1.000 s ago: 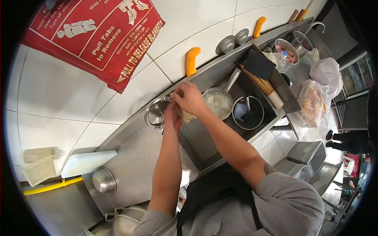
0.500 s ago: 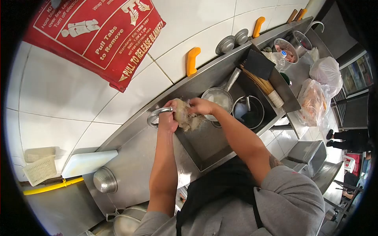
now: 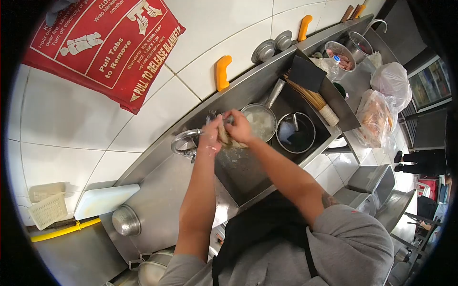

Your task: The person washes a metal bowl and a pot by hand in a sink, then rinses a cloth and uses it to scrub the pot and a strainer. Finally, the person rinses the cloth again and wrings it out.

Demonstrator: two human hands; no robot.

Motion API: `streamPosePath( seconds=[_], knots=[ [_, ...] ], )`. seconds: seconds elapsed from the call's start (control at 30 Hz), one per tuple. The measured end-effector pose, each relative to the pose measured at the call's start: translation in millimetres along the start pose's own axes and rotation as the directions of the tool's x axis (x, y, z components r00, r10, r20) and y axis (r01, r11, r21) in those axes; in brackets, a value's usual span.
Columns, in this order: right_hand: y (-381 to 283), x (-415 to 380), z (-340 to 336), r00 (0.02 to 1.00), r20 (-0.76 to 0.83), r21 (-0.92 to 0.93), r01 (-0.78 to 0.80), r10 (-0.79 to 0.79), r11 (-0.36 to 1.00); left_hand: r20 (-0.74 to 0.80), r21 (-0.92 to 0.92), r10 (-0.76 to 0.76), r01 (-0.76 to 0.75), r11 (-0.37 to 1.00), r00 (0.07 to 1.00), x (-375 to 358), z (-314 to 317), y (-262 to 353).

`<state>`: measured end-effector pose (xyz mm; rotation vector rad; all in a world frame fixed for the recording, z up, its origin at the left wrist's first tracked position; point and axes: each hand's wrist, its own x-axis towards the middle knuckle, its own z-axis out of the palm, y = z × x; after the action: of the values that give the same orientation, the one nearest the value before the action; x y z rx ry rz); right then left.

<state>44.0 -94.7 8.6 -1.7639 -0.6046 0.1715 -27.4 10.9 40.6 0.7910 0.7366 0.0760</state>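
My left hand (image 3: 210, 138) and my right hand (image 3: 238, 126) press together around a pale, wet lump of food (image 3: 225, 137) above the steel sink (image 3: 248, 178). The lump is mostly hidden between my palms. The curved tap (image 3: 183, 140) stands just left of my left hand. A pot of whitish liquid (image 3: 260, 121) with a long handle sits in the sink right behind my right hand.
A second pot (image 3: 296, 132) sits in the sink beside a bundle of sticks (image 3: 312, 99). A steel bowl (image 3: 126, 219) and white cutting board (image 3: 105, 200) lie on the counter at left. Bagged food (image 3: 378, 121) lies far right. A red fire blanket pouch (image 3: 102, 43) hangs on the tiled wall.
Both hands lowered the lump from the tap spout into the sink, then closed tighter around it, shifting slightly toward the pot. The view tilted a little.
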Motion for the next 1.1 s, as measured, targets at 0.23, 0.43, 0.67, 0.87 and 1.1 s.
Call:
streamPosePath(
  seconds=[0.23,0.43,0.67,0.87,1.1],
  knots=[
    [-30.2,39.3,-59.3,0.741,0.622,0.188,-0.455,0.253,0.871,0.222,0.694,0.14,-0.257,0.672,0.965,-28.7,-23.7,11.2],
    [-49.2,-3.4,-12.2,0.945,0.317,0.799,-0.313,0.084,0.513,0.01,-0.422,0.217,-0.193,0.886,0.976,-7.5,-16.5,-31.6],
    [-14.4,-16.8,23.9,0.991,-0.06,-0.093,0.111,-0.117,0.989,-0.002,-0.139,-0.129,0.127,0.982,0.992,-5.3,-8.3,-7.9],
    [29.0,11.4,-26.3,0.727,0.675,0.317,-0.439,0.125,0.84,0.195,-0.098,0.185,-0.168,0.981,0.963,-24.8,-29.4,1.7],
    [-60.5,-27.5,18.0,0.969,0.2,0.449,0.043,-0.148,0.892,0.498,-0.492,0.374,-0.1,0.865,0.782,37.9,-66.4,-52.2]
  ],
)
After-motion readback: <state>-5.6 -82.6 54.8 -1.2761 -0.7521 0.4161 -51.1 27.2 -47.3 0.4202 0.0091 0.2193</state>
